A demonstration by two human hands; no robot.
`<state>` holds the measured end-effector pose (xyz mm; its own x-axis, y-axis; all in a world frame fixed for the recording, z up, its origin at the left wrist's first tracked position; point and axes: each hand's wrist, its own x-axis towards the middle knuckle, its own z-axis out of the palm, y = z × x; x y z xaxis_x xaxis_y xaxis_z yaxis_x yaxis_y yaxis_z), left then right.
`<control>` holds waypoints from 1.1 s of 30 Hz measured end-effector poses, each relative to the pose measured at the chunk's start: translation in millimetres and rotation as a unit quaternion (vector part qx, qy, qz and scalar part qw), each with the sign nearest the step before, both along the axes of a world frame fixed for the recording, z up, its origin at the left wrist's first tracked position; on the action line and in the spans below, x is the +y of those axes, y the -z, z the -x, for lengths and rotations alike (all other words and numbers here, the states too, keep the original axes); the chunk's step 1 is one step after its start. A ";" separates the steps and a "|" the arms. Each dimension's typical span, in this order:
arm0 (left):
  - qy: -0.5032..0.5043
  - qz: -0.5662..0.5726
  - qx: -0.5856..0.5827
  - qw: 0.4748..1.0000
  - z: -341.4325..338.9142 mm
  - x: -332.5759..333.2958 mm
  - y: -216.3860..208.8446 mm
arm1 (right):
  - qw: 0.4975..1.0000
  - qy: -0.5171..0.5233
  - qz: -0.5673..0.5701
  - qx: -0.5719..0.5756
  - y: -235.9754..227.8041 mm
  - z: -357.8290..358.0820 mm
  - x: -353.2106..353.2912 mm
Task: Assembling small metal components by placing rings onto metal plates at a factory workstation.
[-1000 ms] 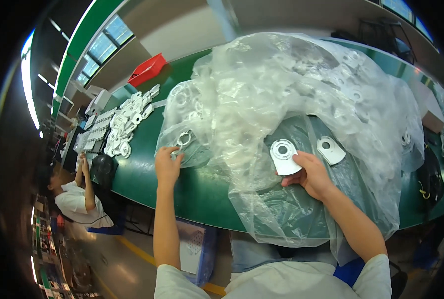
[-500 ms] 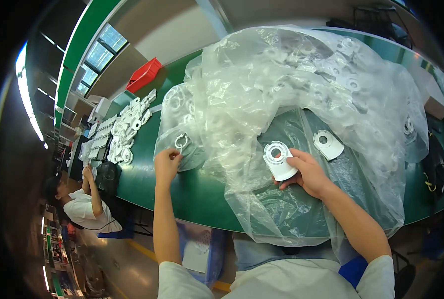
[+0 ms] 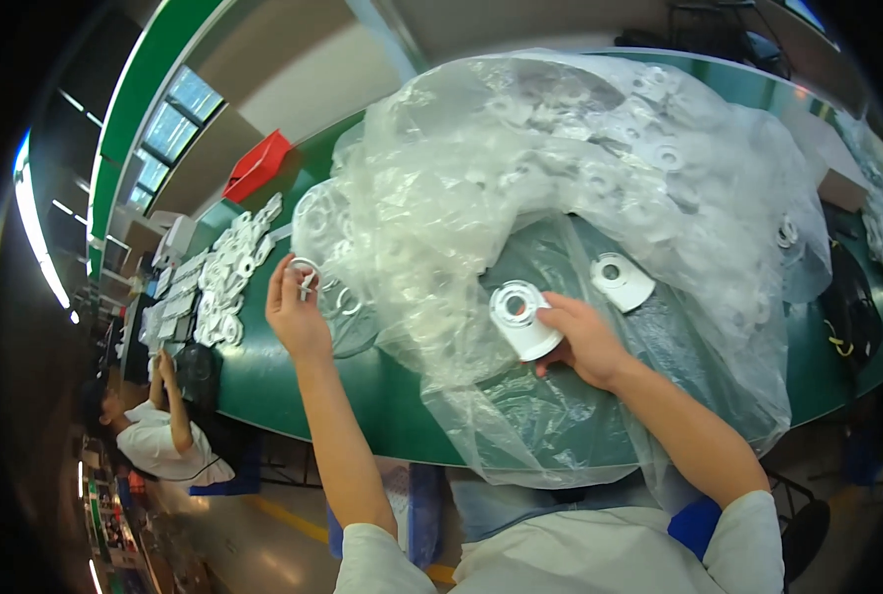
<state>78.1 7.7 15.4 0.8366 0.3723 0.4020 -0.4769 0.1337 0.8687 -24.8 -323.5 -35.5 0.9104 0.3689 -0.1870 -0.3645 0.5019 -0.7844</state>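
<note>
Right hand (image 3: 582, 345) pinches one white plastic disc (image 3: 521, 315) inside the open clear bag (image 3: 580, 178), left hand (image 3: 296, 315) pinches a small metal ring (image 3: 304, 268) above the green table (image 3: 263, 381); most discs look unsorted, bag seems mostly full.

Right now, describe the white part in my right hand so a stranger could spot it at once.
Find the big clear plastic bag on the green table. At its near opening, the right hand holds a white plastic disc with a round centre hole. The similar white piece beside it lies flat and untouched.
</note>
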 end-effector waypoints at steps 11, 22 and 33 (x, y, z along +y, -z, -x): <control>0.269 -0.222 0.128 0.928 34.3 -141.3 -25.0 | 0.998 -0.030 0.044 -0.032 -2.8 0.1 -1.2; 0.286 -0.263 0.160 0.907 34.1 -143.5 7.1 | 0.999 -0.018 0.027 -0.003 1.8 -0.5 0.0; 0.271 -0.391 0.019 0.879 44.1 -159.8 17.0 | 0.998 -0.054 0.018 -0.023 2.5 -1.4 -0.8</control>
